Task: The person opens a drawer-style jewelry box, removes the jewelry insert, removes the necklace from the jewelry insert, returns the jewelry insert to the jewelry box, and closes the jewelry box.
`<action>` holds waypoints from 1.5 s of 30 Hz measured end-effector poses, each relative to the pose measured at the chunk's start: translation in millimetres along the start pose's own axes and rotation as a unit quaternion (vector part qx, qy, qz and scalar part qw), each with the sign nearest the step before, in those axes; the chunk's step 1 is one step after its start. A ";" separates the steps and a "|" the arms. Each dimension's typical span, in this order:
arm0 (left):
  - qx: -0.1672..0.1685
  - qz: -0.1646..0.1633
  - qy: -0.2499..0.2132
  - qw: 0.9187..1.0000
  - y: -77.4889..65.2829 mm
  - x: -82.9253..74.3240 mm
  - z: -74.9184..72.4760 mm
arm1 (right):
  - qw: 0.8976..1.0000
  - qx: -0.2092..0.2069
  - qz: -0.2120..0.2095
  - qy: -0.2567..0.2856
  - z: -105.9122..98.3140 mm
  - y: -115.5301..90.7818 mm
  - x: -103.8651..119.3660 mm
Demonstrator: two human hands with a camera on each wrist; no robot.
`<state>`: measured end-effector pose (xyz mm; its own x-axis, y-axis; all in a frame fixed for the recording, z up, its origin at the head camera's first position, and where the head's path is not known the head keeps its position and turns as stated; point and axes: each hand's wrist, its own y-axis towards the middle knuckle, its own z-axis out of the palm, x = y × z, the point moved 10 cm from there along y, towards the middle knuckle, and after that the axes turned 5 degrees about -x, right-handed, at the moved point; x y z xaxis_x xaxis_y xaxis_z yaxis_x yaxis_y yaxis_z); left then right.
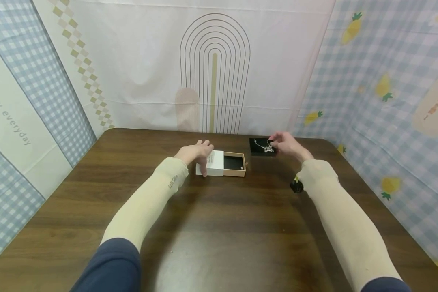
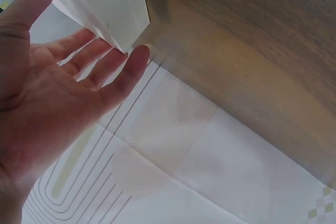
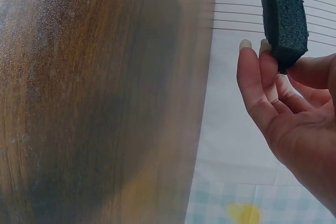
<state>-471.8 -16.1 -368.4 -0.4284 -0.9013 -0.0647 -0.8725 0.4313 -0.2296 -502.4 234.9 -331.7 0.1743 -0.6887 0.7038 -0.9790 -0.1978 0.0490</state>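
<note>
My left hand [image 1: 195,153] holds the white sleeve [image 1: 216,161] of a small drawer box, thumb down its near side and fingers at the far side. From the sleeve's right end the brown cardboard drawer [image 1: 234,173] sticks out, with a black lining [image 1: 233,162] inside. To the right and farther back, my right hand [image 1: 289,146] pinches the edge of a black foam pad [image 1: 257,151] between thumb and fingers. Across the pad lies a silver chain with a pendant [image 1: 268,149]. The right wrist view shows the foam pad [image 3: 287,19] edge-on in the fingertips.
A dark wood table [image 1: 219,227] lies beneath both hands. Behind it hangs a white patterned cloth [image 1: 142,61], and a blue checked cloth [image 1: 394,134] runs along the right side. A small black object [image 1: 297,185] is at my right wrist.
</note>
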 end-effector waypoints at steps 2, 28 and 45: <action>0.001 0.001 -0.002 1.000 0.0 0.2 0.0 | 1.000 -0.001 0.000 -0.002 -0.9 0.0 -0.4; 0.004 0.030 -0.021 0.999 -5.8 -0.5 -1.0 | 1.000 -0.002 0.007 0.012 -5.6 -5.1 5.2; -0.179 0.060 -0.119 0.975 15.7 -30.9 -32.8 | 0.999 -0.005 0.015 0.035 -3.7 -3.7 6.4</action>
<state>-480.0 19.9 -338.2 -0.5037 -0.8089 -0.3033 -0.8634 0.4837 0.1437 -498.0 233.8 -324.7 0.1373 -0.6437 0.7529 -0.9847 -0.1707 0.0336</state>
